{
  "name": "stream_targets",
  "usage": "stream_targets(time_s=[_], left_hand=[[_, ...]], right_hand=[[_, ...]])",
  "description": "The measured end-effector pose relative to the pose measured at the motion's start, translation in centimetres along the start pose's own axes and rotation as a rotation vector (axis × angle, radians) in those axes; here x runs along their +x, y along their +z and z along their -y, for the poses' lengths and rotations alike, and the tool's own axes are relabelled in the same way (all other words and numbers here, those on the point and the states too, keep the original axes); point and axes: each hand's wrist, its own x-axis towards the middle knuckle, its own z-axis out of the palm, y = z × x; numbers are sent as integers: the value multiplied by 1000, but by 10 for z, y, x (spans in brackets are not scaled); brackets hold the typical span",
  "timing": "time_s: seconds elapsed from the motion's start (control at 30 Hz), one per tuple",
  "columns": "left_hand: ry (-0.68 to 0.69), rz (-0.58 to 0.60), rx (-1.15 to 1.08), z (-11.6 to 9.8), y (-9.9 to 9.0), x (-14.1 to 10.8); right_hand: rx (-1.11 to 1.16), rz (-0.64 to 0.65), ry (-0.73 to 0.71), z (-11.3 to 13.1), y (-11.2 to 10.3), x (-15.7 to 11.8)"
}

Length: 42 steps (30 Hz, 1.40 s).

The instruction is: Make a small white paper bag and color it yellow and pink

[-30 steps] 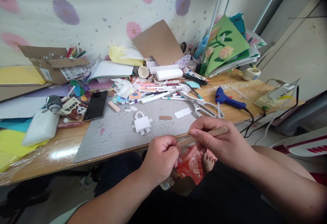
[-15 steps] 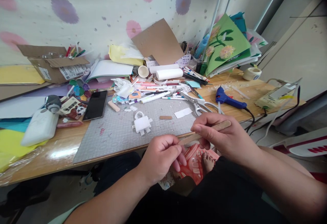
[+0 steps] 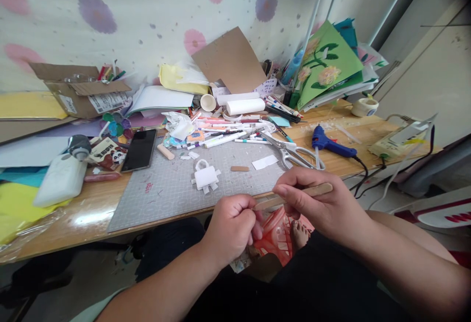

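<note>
A flat wooden craft stick (image 3: 267,204) is held between both hands, just past the front edge of the table. My left hand (image 3: 232,226) pinches its left end between thumb and fingers. Further along, my right hand (image 3: 318,199) grips the stick, whose rounded right end sticks out above the palm. On the grey cutting mat (image 3: 162,189) lie a small white padlock-shaped paper piece (image 3: 205,177) with tabs around it, a short cut piece of craft stick (image 3: 240,168) and a white paper strip (image 3: 265,162).
Scissors (image 3: 289,153) lie at the mat's right edge, with a blue glue gun (image 3: 331,144) and its cord beyond. A black phone (image 3: 139,150) and a white bottle (image 3: 61,180) are at left. Several markers (image 3: 224,138) crowd the back. A red basket (image 3: 274,234) stands below.
The craft stick has tilted to lie a little flatter. My left fingers have curled in closer around its end. The view has shifted slightly.
</note>
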Motion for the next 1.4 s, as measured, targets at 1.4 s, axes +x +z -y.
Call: stream_targets(time_s=[1.4], left_hand=[[-154, 127, -242, -4, -4, -1]], right_hand=[[153, 63, 70, -1, -14, 0]])
